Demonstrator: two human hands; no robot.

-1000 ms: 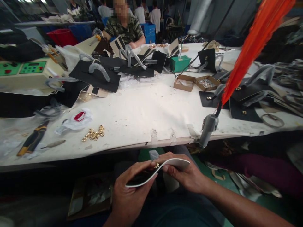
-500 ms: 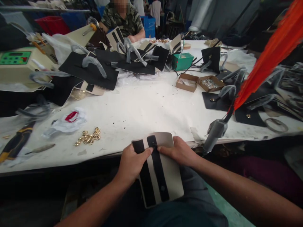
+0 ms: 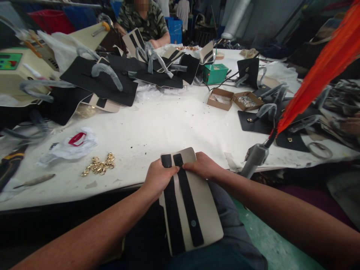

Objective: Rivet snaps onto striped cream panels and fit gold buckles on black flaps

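Note:
A beige panel (image 3: 206,210) with two black strips lies tilted over my lap, its far end up near the table edge. My left hand (image 3: 159,174) grips its left side, thumb pressed on the face between the strips. My right hand (image 3: 201,165) holds the far right side, thumb on the right strip close to the other thumb. Both sets of fingers go under the panel and are hidden. A small round metal stud (image 3: 193,223) shows low on the right strip. Left of my hands, a pile of gold clasps (image 3: 99,165) rests on the table.
Black panels with wrapped handles (image 3: 112,80) are heaped at the back left. Two small cardboard boxes (image 3: 221,99) and a green box (image 3: 215,74) stand beyond. A grey tool (image 3: 254,155) with orange cord hangs at right. A person in camouflage (image 3: 143,22) sits opposite.
The panel has tilted and its far end has risen slightly, with both hands still gripping it. The view has shifted a little, and more of the panel's lower part shows.

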